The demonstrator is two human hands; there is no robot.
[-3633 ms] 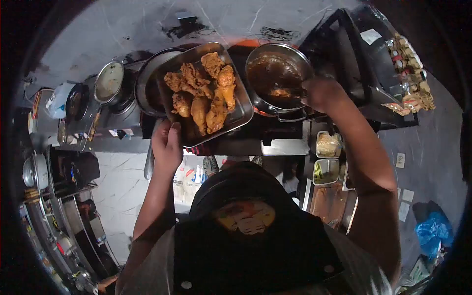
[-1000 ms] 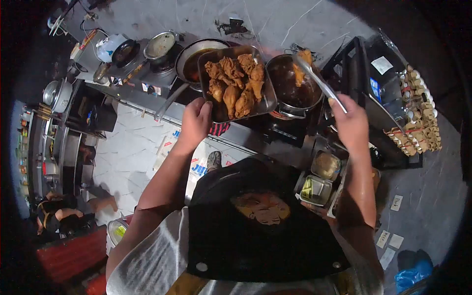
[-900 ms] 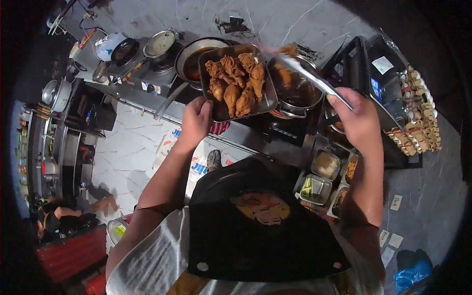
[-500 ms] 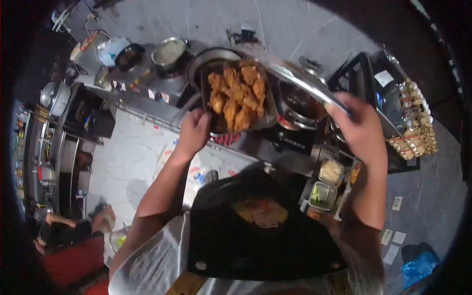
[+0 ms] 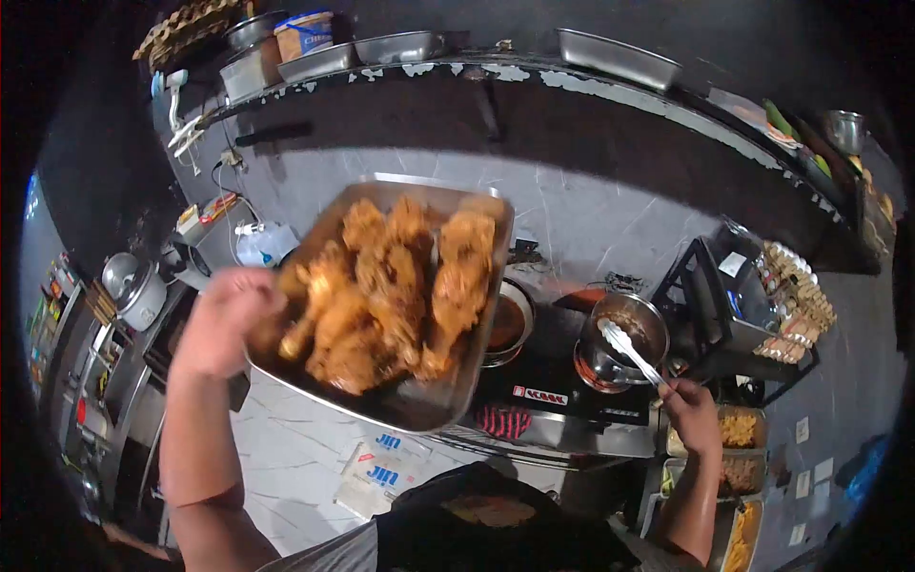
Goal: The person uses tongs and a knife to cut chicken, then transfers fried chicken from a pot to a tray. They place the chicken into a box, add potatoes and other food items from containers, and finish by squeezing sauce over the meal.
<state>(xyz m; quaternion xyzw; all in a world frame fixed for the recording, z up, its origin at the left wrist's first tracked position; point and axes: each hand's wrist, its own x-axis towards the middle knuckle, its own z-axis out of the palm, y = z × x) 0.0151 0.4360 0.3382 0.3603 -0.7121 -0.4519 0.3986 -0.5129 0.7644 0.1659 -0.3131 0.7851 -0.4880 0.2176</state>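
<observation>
Close to the camera, a metal tray (image 5: 426, 400) full of fried chicken pieces (image 5: 389, 276) is held up at a tilt. My left hand (image 5: 227, 319) grips its left edge, fingers closed around the rim. Lower on the right, my right hand (image 5: 692, 416) is closed on the handle end of metal tongs (image 5: 632, 351). The tongs' tips reach over a steel pot (image 5: 658, 324) with dark brown contents, standing on the stove (image 5: 534, 377). Partly behind the tray sits a pan (image 5: 511, 322) of brown liquid.
A wall shelf (image 5: 610, 88) carrying metal trays runs across the back. Egg cartons (image 5: 801, 296) sit on a black rack (image 5: 701, 276) at right. Food containers (image 5: 742, 427) stand beside my right arm. A rice cooker (image 5: 138, 291) is at far left, and a striped cloth (image 5: 502, 421) hangs at the stove's front.
The tray of chicken has come nearer the camera and to the left in my left hand. My right hand has lowered, with the tongs now over the pot. The view has tilted upward.
</observation>
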